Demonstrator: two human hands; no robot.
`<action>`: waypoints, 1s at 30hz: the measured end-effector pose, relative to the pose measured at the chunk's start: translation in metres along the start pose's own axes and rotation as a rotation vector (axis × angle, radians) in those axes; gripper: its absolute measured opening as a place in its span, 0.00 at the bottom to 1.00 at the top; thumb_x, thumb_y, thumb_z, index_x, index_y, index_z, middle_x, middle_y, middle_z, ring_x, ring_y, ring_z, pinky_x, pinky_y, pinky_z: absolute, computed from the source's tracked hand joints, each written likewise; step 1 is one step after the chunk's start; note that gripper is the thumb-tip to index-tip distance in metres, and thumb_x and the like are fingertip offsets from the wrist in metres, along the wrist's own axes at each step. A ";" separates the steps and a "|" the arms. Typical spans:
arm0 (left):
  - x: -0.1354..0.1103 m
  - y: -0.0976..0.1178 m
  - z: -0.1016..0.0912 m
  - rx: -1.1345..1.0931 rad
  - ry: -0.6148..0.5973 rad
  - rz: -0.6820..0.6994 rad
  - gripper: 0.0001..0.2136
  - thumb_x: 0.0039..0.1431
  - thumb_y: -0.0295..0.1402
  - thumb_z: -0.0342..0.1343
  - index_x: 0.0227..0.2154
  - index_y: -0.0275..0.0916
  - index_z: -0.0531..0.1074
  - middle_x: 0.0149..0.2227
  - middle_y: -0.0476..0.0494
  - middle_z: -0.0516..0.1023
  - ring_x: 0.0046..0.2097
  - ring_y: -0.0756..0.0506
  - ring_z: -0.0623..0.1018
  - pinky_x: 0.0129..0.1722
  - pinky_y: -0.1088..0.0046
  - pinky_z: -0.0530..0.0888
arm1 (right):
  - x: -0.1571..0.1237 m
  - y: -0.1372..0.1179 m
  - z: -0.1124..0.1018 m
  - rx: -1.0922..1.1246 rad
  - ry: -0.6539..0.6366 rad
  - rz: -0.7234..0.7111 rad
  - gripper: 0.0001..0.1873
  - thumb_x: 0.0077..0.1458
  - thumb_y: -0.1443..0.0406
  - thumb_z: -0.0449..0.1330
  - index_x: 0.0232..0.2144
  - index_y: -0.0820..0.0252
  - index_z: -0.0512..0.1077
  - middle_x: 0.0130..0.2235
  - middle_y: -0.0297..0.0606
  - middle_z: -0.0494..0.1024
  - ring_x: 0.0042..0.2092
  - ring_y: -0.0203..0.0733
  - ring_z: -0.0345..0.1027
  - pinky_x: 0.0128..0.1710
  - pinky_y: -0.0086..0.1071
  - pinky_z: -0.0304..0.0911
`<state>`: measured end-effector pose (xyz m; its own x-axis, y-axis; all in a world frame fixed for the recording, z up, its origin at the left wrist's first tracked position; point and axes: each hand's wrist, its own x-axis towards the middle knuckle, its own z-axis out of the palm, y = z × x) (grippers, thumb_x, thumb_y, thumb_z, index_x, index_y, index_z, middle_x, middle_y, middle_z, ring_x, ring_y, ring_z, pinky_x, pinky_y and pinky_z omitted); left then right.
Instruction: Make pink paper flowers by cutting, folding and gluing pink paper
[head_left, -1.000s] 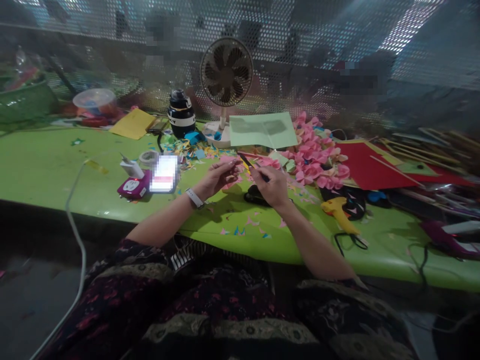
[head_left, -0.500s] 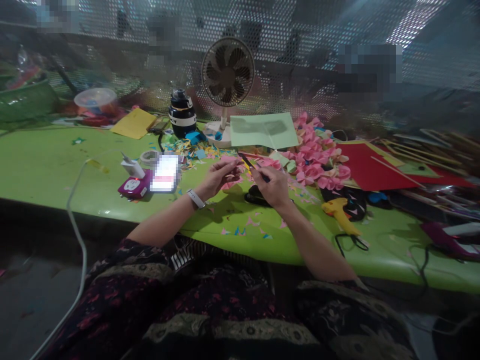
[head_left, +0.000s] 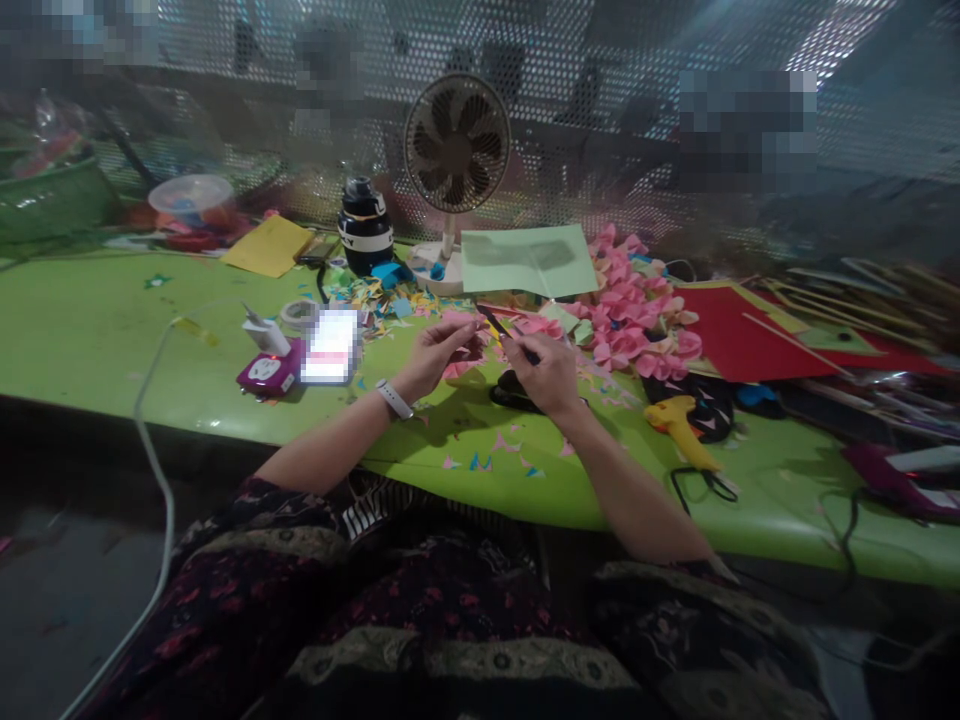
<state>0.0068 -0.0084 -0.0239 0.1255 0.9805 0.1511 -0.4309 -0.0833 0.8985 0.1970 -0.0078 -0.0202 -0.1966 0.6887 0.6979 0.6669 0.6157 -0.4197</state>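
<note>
My right hand (head_left: 546, 372) is closed around scissors (head_left: 491, 320) with dark blades and a bit of yellow; the blades point up and left toward my left fingertips. With thumb and fingers pinched together, my left hand (head_left: 441, 355) is just left of the blades. What it pinches is too small to make out. Pink paper pieces (head_left: 459, 370) lie behind and below the left fingers. Under my right hand rests a black object (head_left: 511, 392), perhaps a stapler, partly hidden. Pink, blue and white paper scraps (head_left: 506, 442) are scattered in front.
Behind my hands are a fan (head_left: 457, 145), a pale green sheet (head_left: 529, 260) and a heap of pink paper petals (head_left: 637, 315). A lit phone (head_left: 330, 345) and purple power socket (head_left: 268, 372) sit left; a yellow glue gun (head_left: 682, 430) with its cord lies right.
Both hands stay almost in place. The left fingers shift slightly, and the scissors' blades look a little different in angle.
</note>
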 end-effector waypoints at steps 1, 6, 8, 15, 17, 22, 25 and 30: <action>0.000 0.000 0.001 0.005 0.000 0.012 0.16 0.47 0.44 0.71 0.33 0.37 0.81 0.28 0.48 0.80 0.30 0.52 0.78 0.35 0.74 0.77 | 0.000 0.000 0.000 -0.005 0.000 -0.003 0.28 0.65 0.46 0.50 0.22 0.56 0.71 0.26 0.39 0.74 0.30 0.41 0.67 0.32 0.36 0.59; -0.002 0.003 0.003 0.041 0.026 0.024 0.18 0.43 0.47 0.72 0.30 0.38 0.81 0.27 0.48 0.80 0.29 0.53 0.77 0.32 0.76 0.76 | 0.000 -0.001 0.000 -0.007 -0.005 -0.009 0.26 0.65 0.47 0.51 0.23 0.56 0.71 0.26 0.38 0.74 0.30 0.41 0.67 0.32 0.36 0.59; -0.002 0.003 0.003 0.053 0.030 0.024 0.18 0.43 0.47 0.72 0.30 0.38 0.81 0.27 0.48 0.80 0.28 0.53 0.77 0.32 0.76 0.76 | 0.000 -0.002 0.000 -0.002 -0.002 -0.011 0.26 0.65 0.48 0.52 0.22 0.56 0.70 0.25 0.38 0.74 0.29 0.41 0.66 0.32 0.36 0.59; -0.001 -0.001 0.001 0.050 -0.002 0.055 0.16 0.47 0.45 0.71 0.32 0.37 0.81 0.27 0.48 0.79 0.29 0.53 0.77 0.34 0.74 0.76 | -0.001 -0.001 0.000 0.004 -0.010 -0.019 0.25 0.66 0.48 0.52 0.23 0.57 0.70 0.26 0.38 0.74 0.30 0.41 0.67 0.34 0.35 0.59; -0.001 -0.002 0.002 0.035 -0.004 0.058 0.17 0.45 0.46 0.72 0.32 0.38 0.82 0.26 0.48 0.79 0.28 0.53 0.76 0.33 0.75 0.76 | 0.000 -0.001 0.000 -0.001 -0.014 -0.023 0.26 0.66 0.48 0.51 0.23 0.57 0.69 0.26 0.38 0.74 0.31 0.41 0.67 0.34 0.35 0.59; 0.000 -0.002 0.003 0.006 -0.021 0.069 0.18 0.43 0.46 0.73 0.30 0.38 0.82 0.26 0.49 0.79 0.26 0.54 0.76 0.30 0.76 0.75 | 0.000 -0.002 -0.001 -0.006 -0.026 -0.014 0.28 0.66 0.45 0.49 0.23 0.57 0.68 0.26 0.38 0.73 0.30 0.40 0.66 0.33 0.34 0.58; 0.000 -0.003 0.003 -0.002 -0.018 0.067 0.17 0.42 0.46 0.73 0.30 0.38 0.82 0.26 0.49 0.79 0.27 0.54 0.76 0.30 0.76 0.75 | 0.000 -0.003 -0.001 -0.006 -0.018 -0.009 0.29 0.65 0.45 0.49 0.22 0.57 0.68 0.26 0.39 0.73 0.30 0.41 0.66 0.33 0.35 0.59; 0.001 -0.005 0.002 0.009 -0.010 0.057 0.18 0.41 0.45 0.74 0.31 0.37 0.82 0.26 0.48 0.80 0.27 0.54 0.76 0.32 0.75 0.76 | 0.000 -0.003 0.001 -0.007 -0.001 -0.023 0.28 0.66 0.45 0.49 0.22 0.57 0.68 0.25 0.39 0.72 0.30 0.40 0.66 0.33 0.35 0.58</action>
<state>0.0106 -0.0073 -0.0274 0.1099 0.9724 0.2060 -0.4296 -0.1404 0.8920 0.1947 -0.0092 -0.0199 -0.2122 0.6750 0.7067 0.6676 0.6282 -0.3995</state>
